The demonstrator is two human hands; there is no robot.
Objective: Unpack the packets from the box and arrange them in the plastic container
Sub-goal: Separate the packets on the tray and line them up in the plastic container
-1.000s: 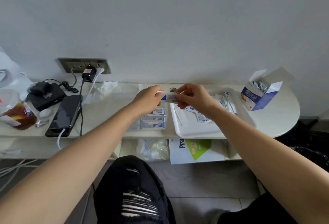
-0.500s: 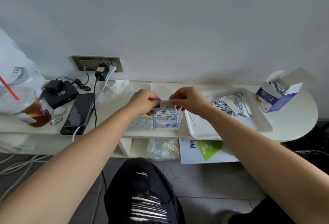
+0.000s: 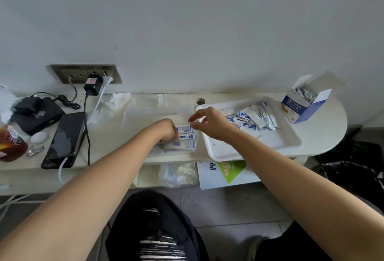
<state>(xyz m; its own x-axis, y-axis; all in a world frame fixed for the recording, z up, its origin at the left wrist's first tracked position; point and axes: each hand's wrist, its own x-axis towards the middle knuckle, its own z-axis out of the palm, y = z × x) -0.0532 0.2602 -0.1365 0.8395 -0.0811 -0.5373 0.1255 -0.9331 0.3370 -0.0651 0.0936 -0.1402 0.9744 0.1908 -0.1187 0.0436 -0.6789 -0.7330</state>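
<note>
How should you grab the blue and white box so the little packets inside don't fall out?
Probably by the two side walls of the box, low down, coming from its shut front face. It leans back with its flap open at the top and packets poking out, so keep fingers off the top and hold it upright.

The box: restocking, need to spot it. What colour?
White and blue box, orange mark on its front; head view.

I see a pale shelf-table (image 3: pixel 116 136). Under my left fingers (image 3: pixel 173 134) sits the clear plastic container (image 3: pixel 182 144); beyond my right fingers (image 3: pixel 195 118), a white tray (image 3: pixel 286 142), then the open box (image 3: pixel 301 105). Far left: phone (image 3: pixel 64 138), drink cup (image 3: pixel 10 146).
</note>
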